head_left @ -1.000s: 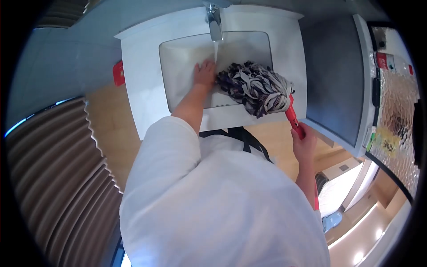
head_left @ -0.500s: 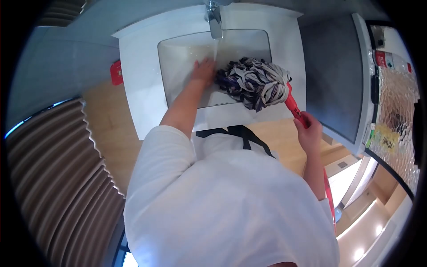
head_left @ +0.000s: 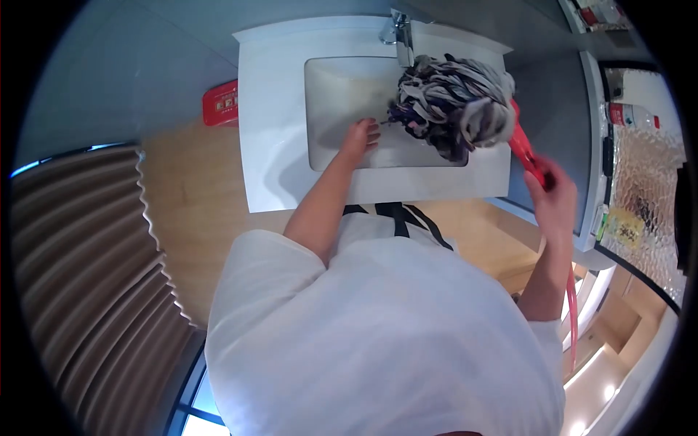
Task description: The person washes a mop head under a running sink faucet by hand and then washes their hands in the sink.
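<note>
My right hand (head_left: 554,196) is closed around the red handle of a mop (head_left: 458,98), out to the right of the sink. The mop's grey, white and dark purple strands are bunched up in front of the faucet (head_left: 404,45), over the right part of the white sink basin (head_left: 331,109). Inside the basin, left of the strands, is my left hand (head_left: 361,138), its fingers loosely curled and a little apart. A thin dark strand end sticks out toward those fingers. The strands hide the basin's right side.
A white countertop (head_left: 273,138) surrounds the basin. To its left is a red box-like item (head_left: 220,104); further left hangs a brown pleated curtain (head_left: 94,269). At right are a grey panel (head_left: 542,76) and a shelf with a plastic bottle (head_left: 634,116).
The mop head has risen and shifted right, with my right hand moving right too. My left hand has drawn back toward me, its fingers more curled. The camera view has shifted.
</note>
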Action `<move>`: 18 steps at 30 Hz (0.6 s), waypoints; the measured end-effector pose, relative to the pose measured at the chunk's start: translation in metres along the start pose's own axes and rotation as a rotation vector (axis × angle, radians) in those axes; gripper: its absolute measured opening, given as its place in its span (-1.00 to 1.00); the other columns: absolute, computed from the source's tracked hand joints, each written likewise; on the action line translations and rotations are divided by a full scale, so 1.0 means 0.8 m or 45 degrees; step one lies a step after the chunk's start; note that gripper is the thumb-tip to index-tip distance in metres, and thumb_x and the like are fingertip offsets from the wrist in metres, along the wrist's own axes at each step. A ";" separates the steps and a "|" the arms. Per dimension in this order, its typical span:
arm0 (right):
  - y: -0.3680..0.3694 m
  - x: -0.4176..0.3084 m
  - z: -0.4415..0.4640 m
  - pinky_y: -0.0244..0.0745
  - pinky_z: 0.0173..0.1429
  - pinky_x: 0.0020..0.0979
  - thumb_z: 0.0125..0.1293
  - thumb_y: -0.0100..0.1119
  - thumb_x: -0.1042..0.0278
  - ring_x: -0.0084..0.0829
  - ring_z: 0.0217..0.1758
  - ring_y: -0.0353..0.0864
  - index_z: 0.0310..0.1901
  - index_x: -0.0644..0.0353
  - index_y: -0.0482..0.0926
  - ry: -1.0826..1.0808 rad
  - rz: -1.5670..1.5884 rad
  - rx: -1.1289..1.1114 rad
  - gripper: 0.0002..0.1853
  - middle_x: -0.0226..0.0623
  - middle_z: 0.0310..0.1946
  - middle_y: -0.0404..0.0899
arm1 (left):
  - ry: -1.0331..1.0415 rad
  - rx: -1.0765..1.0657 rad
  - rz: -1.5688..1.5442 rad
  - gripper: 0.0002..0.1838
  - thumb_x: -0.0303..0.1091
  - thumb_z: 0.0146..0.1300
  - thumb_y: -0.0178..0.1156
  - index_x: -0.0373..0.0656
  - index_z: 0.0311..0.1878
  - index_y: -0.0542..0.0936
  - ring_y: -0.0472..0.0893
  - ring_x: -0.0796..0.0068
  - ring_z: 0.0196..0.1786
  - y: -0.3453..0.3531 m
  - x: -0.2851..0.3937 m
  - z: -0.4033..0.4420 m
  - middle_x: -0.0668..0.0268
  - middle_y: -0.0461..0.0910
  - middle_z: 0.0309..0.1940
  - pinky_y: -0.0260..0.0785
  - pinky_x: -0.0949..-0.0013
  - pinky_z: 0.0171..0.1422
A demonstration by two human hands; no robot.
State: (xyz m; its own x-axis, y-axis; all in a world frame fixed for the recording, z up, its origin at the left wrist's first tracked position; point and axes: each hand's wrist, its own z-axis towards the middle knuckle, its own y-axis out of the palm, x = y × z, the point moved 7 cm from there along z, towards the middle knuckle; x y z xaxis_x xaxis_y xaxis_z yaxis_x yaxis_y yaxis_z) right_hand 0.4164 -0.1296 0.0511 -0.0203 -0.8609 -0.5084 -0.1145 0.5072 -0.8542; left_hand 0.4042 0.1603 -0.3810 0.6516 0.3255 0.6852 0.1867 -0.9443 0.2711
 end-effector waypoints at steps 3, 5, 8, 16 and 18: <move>0.061 -0.025 0.029 0.51 -0.19 -0.37 0.24 0.42 0.45 -0.32 -0.41 0.57 0.05 0.28 0.64 -0.191 -0.085 -0.088 -0.66 -0.10 -0.40 0.64 | -0.097 -0.039 -0.472 -0.38 0.05 0.49 -0.06 -0.16 0.45 0.35 0.55 0.09 0.33 -0.013 0.001 -0.023 0.07 0.45 0.41 0.44 0.00 0.29; 0.114 -0.011 0.050 0.53 -0.18 -0.30 0.23 0.43 0.42 -0.18 -0.38 0.62 0.05 0.27 0.66 -0.205 -0.117 -0.192 -0.65 -0.01 -0.39 0.66 | -0.094 -0.052 -0.548 -0.36 0.06 0.50 -0.05 -0.17 0.46 0.33 0.54 0.07 0.34 -0.015 0.012 -0.043 0.10 0.44 0.42 0.44 -0.03 0.29; 0.197 0.006 0.074 0.57 -0.12 -0.16 0.24 0.41 0.36 -0.02 -0.26 0.70 0.04 0.26 0.68 -0.199 -0.223 -0.370 -0.66 0.07 -0.34 0.68 | 0.140 0.145 -0.273 -0.31 -0.05 0.40 0.16 -0.23 0.47 0.30 0.48 0.02 0.40 -0.036 0.045 -0.078 0.02 0.41 0.42 0.38 -0.06 0.37; 0.261 -0.029 0.098 0.62 -0.01 -0.01 0.27 0.29 0.41 0.03 -0.07 0.72 -0.08 0.16 0.70 -0.343 -0.791 -0.456 -0.81 0.02 -0.20 0.71 | 1.024 0.371 1.340 0.16 -0.12 -0.01 0.54 0.12 0.63 0.07 0.05 -0.23 0.61 0.060 0.152 -0.155 -0.03 -0.04 0.62 0.09 -0.34 0.52; 0.263 -0.039 0.085 0.62 -0.01 0.00 0.28 0.24 0.48 0.03 -0.04 0.70 -0.07 0.16 0.68 -0.323 -0.865 -0.495 -0.80 -0.03 -0.19 0.71 | 1.247 0.425 1.642 0.17 -0.04 -0.06 0.56 0.21 0.62 0.11 0.00 -0.18 0.64 0.088 0.174 -0.147 0.00 -0.08 0.64 0.07 -0.35 0.52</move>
State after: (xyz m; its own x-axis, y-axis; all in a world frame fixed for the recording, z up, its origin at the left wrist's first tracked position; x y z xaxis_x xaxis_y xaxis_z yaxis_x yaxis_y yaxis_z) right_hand 0.4608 0.0066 -0.1199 0.3972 -0.9160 0.0568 -0.3578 -0.2115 -0.9095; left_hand 0.4214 0.1449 -0.1872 -0.1643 -0.8482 0.5036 0.1488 -0.5260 -0.8374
